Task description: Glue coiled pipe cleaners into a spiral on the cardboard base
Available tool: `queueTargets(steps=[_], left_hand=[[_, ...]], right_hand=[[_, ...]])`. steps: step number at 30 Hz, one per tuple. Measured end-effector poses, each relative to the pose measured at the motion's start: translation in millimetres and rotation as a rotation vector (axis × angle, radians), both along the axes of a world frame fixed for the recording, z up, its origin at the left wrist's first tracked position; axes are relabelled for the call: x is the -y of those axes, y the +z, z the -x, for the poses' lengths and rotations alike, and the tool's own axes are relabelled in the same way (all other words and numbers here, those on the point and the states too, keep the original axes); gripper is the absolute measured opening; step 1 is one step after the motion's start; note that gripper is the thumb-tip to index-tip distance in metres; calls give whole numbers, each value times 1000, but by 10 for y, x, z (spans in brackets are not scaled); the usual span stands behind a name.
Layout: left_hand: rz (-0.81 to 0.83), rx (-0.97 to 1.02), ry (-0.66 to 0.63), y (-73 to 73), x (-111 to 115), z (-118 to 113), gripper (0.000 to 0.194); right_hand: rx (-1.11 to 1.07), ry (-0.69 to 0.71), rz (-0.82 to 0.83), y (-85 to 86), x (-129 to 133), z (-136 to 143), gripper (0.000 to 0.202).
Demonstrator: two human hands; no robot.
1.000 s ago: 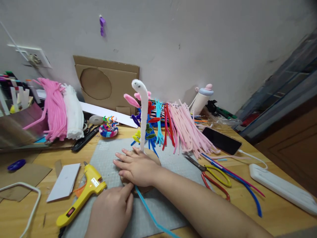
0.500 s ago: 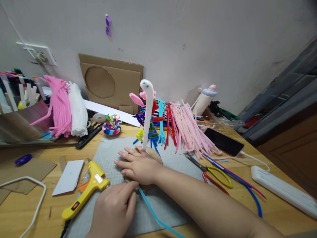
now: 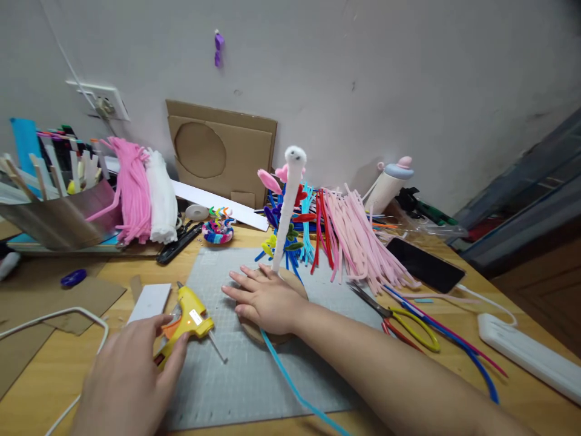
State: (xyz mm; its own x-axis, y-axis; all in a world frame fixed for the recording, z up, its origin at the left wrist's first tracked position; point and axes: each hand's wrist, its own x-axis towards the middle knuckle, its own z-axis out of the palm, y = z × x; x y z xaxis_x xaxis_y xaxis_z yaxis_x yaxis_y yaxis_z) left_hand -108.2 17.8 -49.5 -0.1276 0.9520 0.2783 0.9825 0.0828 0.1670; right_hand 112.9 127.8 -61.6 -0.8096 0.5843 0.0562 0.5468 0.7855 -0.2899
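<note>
My right hand (image 3: 270,300) lies flat with spread fingers on a round cardboard disc (image 3: 293,283). From the disc rises a white fuzzy stem (image 3: 285,218) with small eyes on its top; coloured fuzzy petals show around it. A light blue pipe cleaner (image 3: 290,384) runs out from under that hand toward the front edge. My left hand (image 3: 145,351) is at the yellow glue gun (image 3: 193,312), thumb and fingers apart on either side of its handle. Whether the fingers touch the handle is hard to see. A grey cutting mat (image 3: 218,393) lies beneath.
Scissors (image 3: 394,315), a phone (image 3: 424,264) and a white power strip (image 3: 526,354) lie at the right. Pink pipe cleaners (image 3: 358,236) and a bottle (image 3: 388,188) are behind. At the left are a metal holder (image 3: 63,221), cardboard and a white cable (image 3: 102,327).
My left hand has left the blue pipe cleaner beside the disc and moved left to the glue gun, its fingers opening. My right hand stays on the disc. The view has shifted left.
</note>
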Motion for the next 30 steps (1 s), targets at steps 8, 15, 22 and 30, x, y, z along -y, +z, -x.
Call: queueTargets(steps=[8, 15, 22, 30], left_hand=[[179, -279, 24, -125, 128, 86, 38], [121, -116, 72, -159, 259, 85, 40], [61, 446, -226, 21, 344, -506, 24], [-228, 327, -818, 215, 181, -1075, 26]], right_hand=[[-303, 2, 217, 110, 62, -102, 45], [-897, -309, 329, 259, 567, -433, 27], [-1009, -460, 1250, 446, 1054, -391, 44], [-1694, -579, 1332, 489, 1157, -419, 32]])
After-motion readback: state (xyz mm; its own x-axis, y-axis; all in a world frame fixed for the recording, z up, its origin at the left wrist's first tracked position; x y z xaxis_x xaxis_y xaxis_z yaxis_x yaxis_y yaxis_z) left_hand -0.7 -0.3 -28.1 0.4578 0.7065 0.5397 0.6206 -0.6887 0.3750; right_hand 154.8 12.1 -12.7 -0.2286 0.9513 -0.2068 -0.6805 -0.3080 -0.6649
